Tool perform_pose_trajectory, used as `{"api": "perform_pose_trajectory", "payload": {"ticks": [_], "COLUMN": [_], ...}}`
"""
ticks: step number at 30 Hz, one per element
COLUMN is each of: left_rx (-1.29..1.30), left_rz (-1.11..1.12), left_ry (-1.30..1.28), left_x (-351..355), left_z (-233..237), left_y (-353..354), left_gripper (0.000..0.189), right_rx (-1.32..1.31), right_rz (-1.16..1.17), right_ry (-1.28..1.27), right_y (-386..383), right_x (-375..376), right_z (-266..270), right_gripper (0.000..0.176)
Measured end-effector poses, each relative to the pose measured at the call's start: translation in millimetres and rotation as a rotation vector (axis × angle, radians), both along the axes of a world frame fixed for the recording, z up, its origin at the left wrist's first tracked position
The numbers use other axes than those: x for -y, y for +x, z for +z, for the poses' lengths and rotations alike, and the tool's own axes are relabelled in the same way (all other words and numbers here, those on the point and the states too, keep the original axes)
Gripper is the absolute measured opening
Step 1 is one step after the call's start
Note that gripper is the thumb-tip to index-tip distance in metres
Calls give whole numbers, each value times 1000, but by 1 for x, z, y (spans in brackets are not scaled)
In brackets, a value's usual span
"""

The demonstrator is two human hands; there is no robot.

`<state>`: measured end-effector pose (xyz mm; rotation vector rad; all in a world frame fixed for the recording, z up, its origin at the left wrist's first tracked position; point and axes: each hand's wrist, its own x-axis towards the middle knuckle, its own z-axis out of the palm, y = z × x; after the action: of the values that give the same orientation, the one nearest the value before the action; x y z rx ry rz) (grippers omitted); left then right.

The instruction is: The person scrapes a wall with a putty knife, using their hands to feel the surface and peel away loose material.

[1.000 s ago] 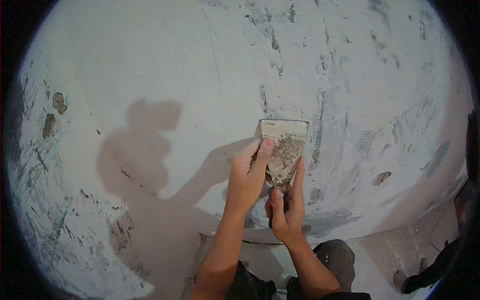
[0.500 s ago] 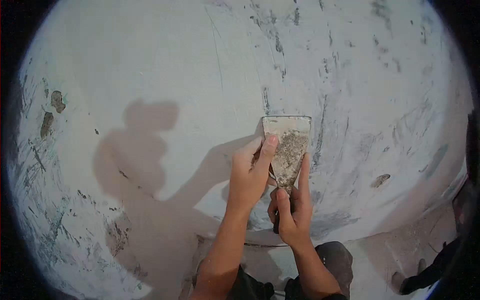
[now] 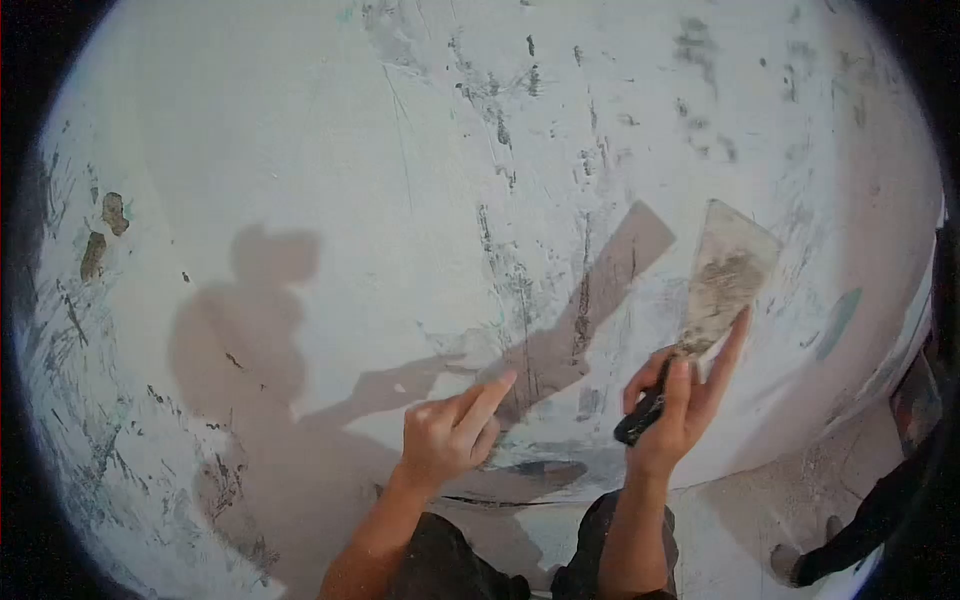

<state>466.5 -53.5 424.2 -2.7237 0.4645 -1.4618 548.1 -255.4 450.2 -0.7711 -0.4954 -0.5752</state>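
A putty knife (image 3: 728,285) with a wide, plaster-crusted blade and a dark handle is in my right hand (image 3: 682,405). Its blade points up and slightly right, and my index finger lies along the blade's edge. My left hand (image 3: 452,430) is apart from the knife, in front of the lower wall, its index finger pointing up and right and the other fingers curled in. Nothing shows in it. The wall (image 3: 300,130) is whitish, with dark scrapes and patches.
Shadows of a head, arms and the knife fall on the wall. Chipped spots (image 3: 115,213) mark its left side. Below runs the floor (image 3: 740,520). At the lower right is another person's dark-clothed limb (image 3: 860,530). My knees show at the bottom.
My left hand has let go of the blade and moved down and left. My right hand has carried the putty knife to the right and tilted it. The view has shifted slightly.
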Motion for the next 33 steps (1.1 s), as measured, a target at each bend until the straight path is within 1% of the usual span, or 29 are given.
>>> {"api": "perform_pose_trajectory", "payload": {"ticks": [1,2,3,5,7,8,9,10,11,13,14,15,16,17,18,19,20,22,23,24,25,26,27,28,29,30,31,32,33], "left_rx": [-72,-73,-47,-26,78,61,50,83,121,107,129,161,78,101,-45,-215,-243,-524,-535,-553,-567,-602,-597,-526,-460,-458,-495,-379,-285], "left_rz": [-6,5,-1,-6,-109,-142,-131,-188,-245,-265,-276,-292,-307,-318,-238,-169,-216,-516,-537,-526,-507,-518,-512,-503,-493,-452,-443,-411,-381], "left_ry": [-27,-35,-48,-78,-123,-180,-211,-243,-272,-358,-647,-932,-1114,-1124,-1257,-1385,-1396,-1422,-1394,-1288,-1192,-1246,-1246,-1193,-1144,-1137,-1160,-972,-793], "left_x": [-2,-3,-3,-5,-5,-2,-2,-3,-5,-1,5,8,8,8,9,14,21,25,31,39,46,51,48,47,47,47,48,51,59], "left_z": [-6,-7,-9,-6,8,16,16,14,10,-10,-30,-51,-79,-108,-136,-151,-152,-140,-138,-139,-138,-129,-124,-118,-114,-114,-119,-129,-141], "left_y": [-9,-17,-24,-36,-49,-57,-60,-61,-60,-54,-48,-42,-41,-42,-41,-38,-39,-44,-43,-46,-48,-49,-48,-45,-43,-45,-44,-41,-43], "left_gripper": [53,53,50,46,34,25,25,22,19,17,14,11,14,14,15,17,17,18,18,19,20,24,24,25,26,31,31,35,39], "right_rx": [38,16,13,189,177,165,155,284,432,-69,-2,143,166,-9,-193,-401,-416,-243,-297,-347,-338,-305,-278,-276,-201,-143,10,-11,36], "right_rz": [-38,-101,-89,-255,-323,-298,-270,-877,-1488,-1082,-545,-117,-108,-33,24,60,150,214,265,331,331,392,456,465,365,260,233,125,106], "right_ry": [18,57,40,74,-31,-135,-246,-491,-719,-453,60,122,106,-264,-631,-993,-533,-478,-452,-431,-421,-447,-480,-478,-433,-392,-338,-327,-268], "right_y": [0,-7,-13,-20,-31,-24,-17,-28,-36,-58,-71,-47,-15,-34,-70,-54,-74,-62,-60,-62,-62,-63,-65,-65,-66,-66,-58,-59,-56], "right_x": [7,14,23,44,72,108,145,165,180,226,173,244,322,195,85,122,84,83,71,55,40,25,10,7,7,8,17,25,36], "right_z": [2,11,17,27,38,28,20,34,45,-6,-2,-108,-170,-182,-213,-262,-196,-184,-163,-138,-116,-95,-78,-66,-57,-53,-58,-53,-51], "right_gripper": [73,73,73,72,67,60,54,49,48,44,36,63,63,45,30,24,29,29,24,19,19,17,19,19,22,27,29,33,34]}}
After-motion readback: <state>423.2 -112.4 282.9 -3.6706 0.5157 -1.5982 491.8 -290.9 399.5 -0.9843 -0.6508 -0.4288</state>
